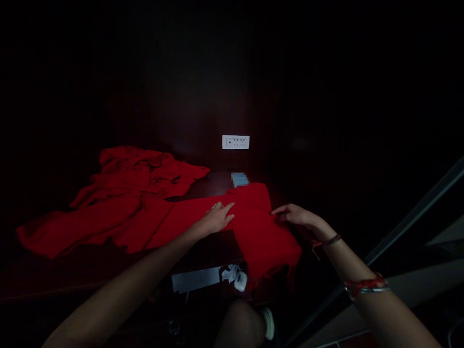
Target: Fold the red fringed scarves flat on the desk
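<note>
A red scarf [266, 232] with a fringed end lies across a dark surface, one part folded over at the right and hanging past the front edge. My left hand [216, 219] rests on it near the fold, index finger and thumb spread apart, a ring on one finger. At the scarf's right edge is my right hand [293, 214], fingers stretched toward the cloth, the fingertips touching or just beside it. To the left, the red fabric [134, 176] lies crumpled in a loose heap; whether it is all one piece I cannot tell.
A white wall socket [235, 142] is set in the dark back panel. Below it lies a blurred light-blue item [239, 179]. Under the front edge are a white strip [197, 280] and a small white rounded case [240, 281]. My knee [237, 321] shows below. The room is very dark.
</note>
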`<control>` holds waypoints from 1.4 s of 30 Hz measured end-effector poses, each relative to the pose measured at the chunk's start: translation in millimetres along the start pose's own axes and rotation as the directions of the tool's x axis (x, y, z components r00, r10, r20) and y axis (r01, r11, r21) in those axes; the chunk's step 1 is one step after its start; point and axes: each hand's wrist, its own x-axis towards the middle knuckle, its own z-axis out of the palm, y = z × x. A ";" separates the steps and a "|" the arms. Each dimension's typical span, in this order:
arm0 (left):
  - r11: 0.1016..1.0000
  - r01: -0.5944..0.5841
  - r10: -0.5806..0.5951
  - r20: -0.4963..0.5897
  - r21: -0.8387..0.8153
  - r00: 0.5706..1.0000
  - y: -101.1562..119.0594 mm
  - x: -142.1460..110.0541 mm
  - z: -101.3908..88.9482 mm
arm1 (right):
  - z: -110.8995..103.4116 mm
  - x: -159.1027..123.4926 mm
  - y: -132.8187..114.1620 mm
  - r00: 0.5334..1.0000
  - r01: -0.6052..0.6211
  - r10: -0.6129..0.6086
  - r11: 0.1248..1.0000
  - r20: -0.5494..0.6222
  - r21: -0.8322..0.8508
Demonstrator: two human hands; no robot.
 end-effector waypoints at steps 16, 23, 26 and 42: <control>0.933 0.358 -0.360 0.123 0.036 0.925 -29.1 59.2 22.9 | 50.1 59.3 -23.7 0.959 -0.010 -0.178 0.756 -0.220 -0.654; 0.974 0.221 -0.220 -0.027 0.049 0.975 -27.8 53.1 32.1 | 37.1 61.8 -40.7 0.957 0.144 -0.284 0.622 -0.051 -0.769; 0.981 0.179 -0.178 -0.029 0.075 0.984 -29.7 47.2 33.5 | 36.8 61.6 -39.7 0.947 0.148 -0.314 0.608 -0.065 -0.780; 0.999 0.033 -0.035 0.033 0.031 0.999 -5.3 59.1 24.7 | 18.4 70.3 -19.1 0.881 -0.169 0.119 0.983 -0.457 -0.069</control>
